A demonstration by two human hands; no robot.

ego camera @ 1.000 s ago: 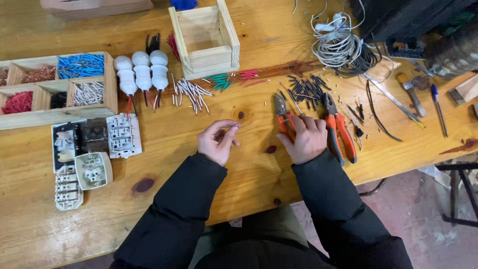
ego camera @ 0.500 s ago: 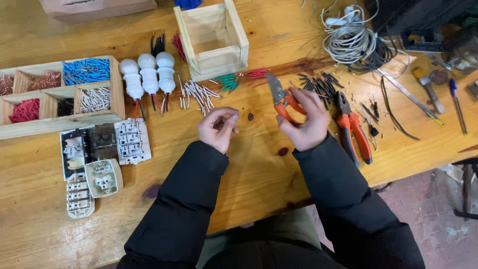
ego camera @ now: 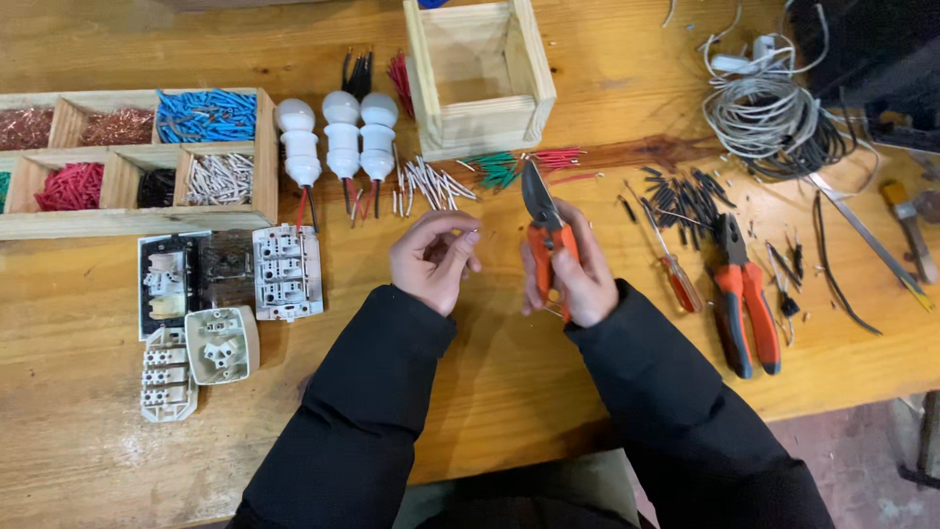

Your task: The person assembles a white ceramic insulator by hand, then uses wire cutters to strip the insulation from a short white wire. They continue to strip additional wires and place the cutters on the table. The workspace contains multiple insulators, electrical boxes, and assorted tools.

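Orange-handled cutters (ego camera: 544,227) are gripped in the closed right hand (ego camera: 573,279), blades pointing toward the far edge of the bench (ego camera: 78,470); a short thin wire piece (ego camera: 469,232), barely visible, is pinched in the left hand (ego camera: 431,260) above mid-bench. Judged step: wire being presented for trimming or stripping. The next move calls for the wire end to be aligned between the blades.
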